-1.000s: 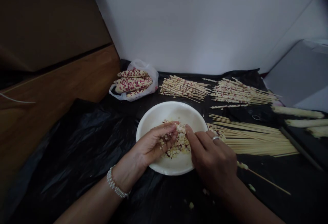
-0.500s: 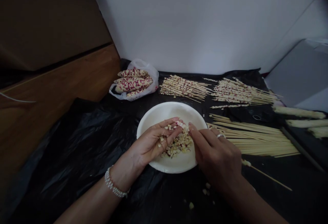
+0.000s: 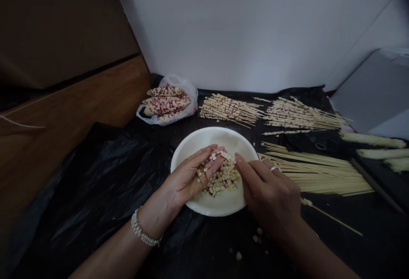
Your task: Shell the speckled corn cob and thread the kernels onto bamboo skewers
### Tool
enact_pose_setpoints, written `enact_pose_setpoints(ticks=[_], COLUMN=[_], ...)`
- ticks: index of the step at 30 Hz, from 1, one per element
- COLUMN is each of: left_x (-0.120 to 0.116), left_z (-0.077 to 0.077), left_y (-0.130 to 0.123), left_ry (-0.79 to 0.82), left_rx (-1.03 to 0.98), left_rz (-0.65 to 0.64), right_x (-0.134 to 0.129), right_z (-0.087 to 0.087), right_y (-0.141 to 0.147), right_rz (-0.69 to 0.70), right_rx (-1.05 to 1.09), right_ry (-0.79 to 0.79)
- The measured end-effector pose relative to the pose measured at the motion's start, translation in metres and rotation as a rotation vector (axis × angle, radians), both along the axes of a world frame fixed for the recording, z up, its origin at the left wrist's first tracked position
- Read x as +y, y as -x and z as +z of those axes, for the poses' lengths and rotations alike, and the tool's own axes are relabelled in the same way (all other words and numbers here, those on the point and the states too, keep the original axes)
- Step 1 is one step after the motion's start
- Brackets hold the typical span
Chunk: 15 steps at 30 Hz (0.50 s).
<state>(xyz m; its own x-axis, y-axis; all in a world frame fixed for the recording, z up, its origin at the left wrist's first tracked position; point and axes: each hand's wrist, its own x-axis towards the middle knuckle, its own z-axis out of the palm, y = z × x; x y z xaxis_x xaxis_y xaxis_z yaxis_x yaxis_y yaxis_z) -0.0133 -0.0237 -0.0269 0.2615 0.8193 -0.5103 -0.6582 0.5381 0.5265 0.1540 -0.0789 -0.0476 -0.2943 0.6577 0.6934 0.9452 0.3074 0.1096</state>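
1. Kernels (image 3: 227, 176): small, rounded, cream with dark red flecks; heaped loosely at the middle of the bowl (image 3: 201, 137), with more resting on the left hand.
2. Skewer (image 3: 335, 220): thin, straight wood; runs beneath the right hand and emerges on its near right side, kernels threaded along it.
3. Left hand (image 3: 188, 179): palm up, half open, cupped over the bowl's left side; kernels lie loose on palm and fingers.
4. Right hand (image 3: 268, 189): closed around the skewer, thumb and forefinger pinched at the bowl's right edge.
5. Bowl: white, smooth, round, shallow; thin rim, exposed along the far side.
6. Bare sticks (image 3: 322, 174): slender, pale, fanned just right of the bowl.
7. Loaded skewers (image 3: 228, 109): knobbly rows in two bundles beyond the bowl.
8. Speckled cobs (image 3: 168, 104): tapered, in a translucent plastic bag (image 3: 191, 93), far left.
9. Black sheet (image 3: 128, 159): creased, glossy plastic; its widest stretch lies left of the bowl, bounded by a wooden panel (image 3: 111, 96) and, at the far edge, a white wall (image 3: 239, 36).
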Motion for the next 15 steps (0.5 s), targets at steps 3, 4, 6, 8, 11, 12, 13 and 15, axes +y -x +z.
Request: enact_pose_setpoints(ticks=[3,4,6,8,11,12,13,15], left_x=[0.0008,0.0009,0.0007,0.0003,-0.0005,-0.0007,-0.0009,-0.0012], left_z=[0.0015,0.0013,0.0001,-0.0017,-0.0034,-0.0036,-0.0036,-0.0034], left_y=[0.0,0.0002,0.0004,0.0003,-0.0003,-0.0005,-0.0007,-0.0009], left_ry=[0.061,0.06,0.015,-0.033,-0.061,-0.067,-0.073,-0.085], left_rx=[-0.011,-0.015,-0.015,-0.005,0.012,0.02,0.029,0.045], left_rz=[-0.014,-0.027,-0.041,-0.041,-0.021,-0.009,0.0,0.014], right_x=[0.0002,0.0002,0.0001,-0.0001,-0.0003,-0.0004,-0.0006,-0.0009], right_z=[0.0,0.0001,0.0004,0.0007,0.0008,0.0007,0.0005,0.0001], right_y=[-0.0003,-0.0004,-0.0005,-0.0006,-0.0005,-0.0005,-0.0004,-0.0003], right_rz=[-0.01,-0.011,-0.012,-0.012,-0.02,-0.02,-0.019,-0.014], right_rx=[-0.004,-0.003,0.0,-0.002,-0.027,-0.039,-0.05,-0.063], right_ry=[0.0,0.004,0.011,0.005,-0.006,-0.006,-0.004,-0.005])
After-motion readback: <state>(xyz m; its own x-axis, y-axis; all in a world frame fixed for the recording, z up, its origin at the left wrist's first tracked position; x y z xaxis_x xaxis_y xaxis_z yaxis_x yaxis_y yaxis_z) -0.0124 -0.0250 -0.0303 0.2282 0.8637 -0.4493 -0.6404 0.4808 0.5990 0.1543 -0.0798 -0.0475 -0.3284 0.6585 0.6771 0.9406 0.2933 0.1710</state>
